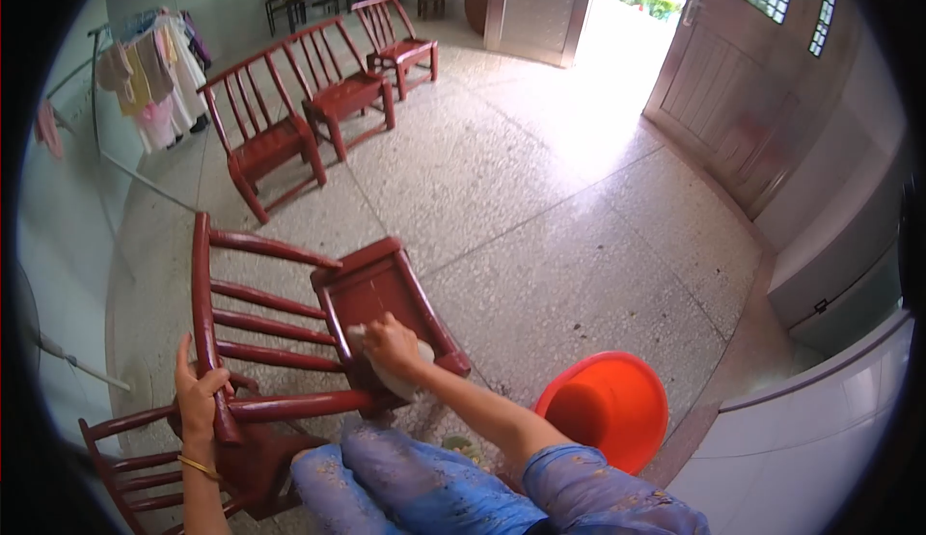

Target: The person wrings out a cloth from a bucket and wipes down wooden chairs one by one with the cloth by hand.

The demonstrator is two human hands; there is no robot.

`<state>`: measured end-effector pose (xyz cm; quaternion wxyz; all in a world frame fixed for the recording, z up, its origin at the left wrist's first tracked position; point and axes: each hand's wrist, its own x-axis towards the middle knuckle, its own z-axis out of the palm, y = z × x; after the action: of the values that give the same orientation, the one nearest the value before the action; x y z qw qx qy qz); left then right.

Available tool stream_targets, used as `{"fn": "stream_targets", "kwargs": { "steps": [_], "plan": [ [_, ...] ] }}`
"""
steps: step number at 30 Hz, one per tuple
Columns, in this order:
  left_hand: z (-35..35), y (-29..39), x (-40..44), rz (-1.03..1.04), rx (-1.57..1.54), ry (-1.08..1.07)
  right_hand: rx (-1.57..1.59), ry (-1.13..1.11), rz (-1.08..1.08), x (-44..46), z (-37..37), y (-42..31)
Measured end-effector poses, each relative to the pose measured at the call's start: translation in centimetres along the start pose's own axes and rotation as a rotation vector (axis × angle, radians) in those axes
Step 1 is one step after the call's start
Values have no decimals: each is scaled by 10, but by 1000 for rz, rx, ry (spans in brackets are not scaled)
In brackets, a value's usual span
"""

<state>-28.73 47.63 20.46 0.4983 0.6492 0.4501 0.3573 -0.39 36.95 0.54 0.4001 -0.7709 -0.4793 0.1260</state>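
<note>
A dark red wooden chair [376, 289] stands tilted in front of my knees, its slatted back toward the left. My left hand [201, 390] grips the end of its back frame, thumb on the top rail and the other fingers raised beside it. On the seat, my right hand [391, 342] presses a pale cloth [410, 381] near the edge closest to me. The fingers are bent over the cloth, which hangs partly past the seat edge.
An orange-red basin [610, 414] sits on the floor at my right. Another red chair [135, 472] is at the lower left. Three red chairs [270, 144] stand in a row ahead. Clothes [154, 72] hang on a rack at the left. A door [733, 82] stands open.
</note>
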Motion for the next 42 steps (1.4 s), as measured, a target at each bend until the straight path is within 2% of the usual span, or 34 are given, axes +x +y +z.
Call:
{"fn": "stream_targets", "kwargs": {
  "steps": [1, 3, 6, 8, 11, 12, 13, 16, 19, 22, 25, 26, 28, 30, 31, 33, 34, 36, 38, 40, 41, 42],
  "plan": [
    [-1, 5, 1, 3, 20, -15, 25, 69, -131, 8, 1, -1],
    [0, 11, 2, 6, -5, -20, 10, 68, -310, 21, 3, -4],
    [8, 26, -3, -104, 9, -37, -295, -305, -514, 12, 2, 20],
    [17, 33, -8, -169, 19, 7, -373, -329, -602, 2, 9, 39],
    [-11, 5, -1, -186, 102, -24, -245, -380, -567, 17, 21, 52],
    [-2, 23, 4, -289, 101, -34, -208, -427, -549, 20, 21, 57],
    [-6, 33, 10, -268, 138, -236, -187, -417, -550, 21, 22, 60],
    [-29, 24, 7, -385, 99, -365, -175, -432, -551, 29, 21, 59],
    [-30, 23, 10, -405, 46, -397, -177, -423, -541, 31, 24, 58],
    [-18, 19, 2, -359, -60, -221, -206, -410, -522, 33, 21, 55],
    [-14, 27, 4, -451, -9, -208, -229, -479, -420, 33, 19, 42],
    [1, 28, 4, -386, -9, -41, -253, -499, -380, 33, 18, 36],
    [5, 36, 4, -464, -135, -22, -333, -501, -238, 27, 22, 19],
    [-3, 27, -3, -470, -139, -71, -492, -684, -38, 34, 11, -22],
    [-7, 27, -2, -498, -51, -127, -494, -665, -17, 35, 9, -43],
    [-12, 21, -6, -501, 11, -128, -552, -590, 301, 31, 2, -87],
    [-11, 17, -6, -479, 66, -126, -553, -570, 318, 35, -15, -107],
    [-8, 9, -5, -367, 155, -98, -150, -717, 666, 36, -51, -151],
    [-9, -2, -2, -446, 68, -76, -79, -674, 600, 13, -89, -168],
    [-7, 28, 22, -791, -173, -134, 41, -648, 560, -16, -152, -182],
    [-6, 35, 26, -738, -127, -106, 89, -643, 674, -40, -174, -173],
    [-4, 35, 32, -676, -90, -77, 13, -671, 869, -26, -237, -217]
  ]
}}
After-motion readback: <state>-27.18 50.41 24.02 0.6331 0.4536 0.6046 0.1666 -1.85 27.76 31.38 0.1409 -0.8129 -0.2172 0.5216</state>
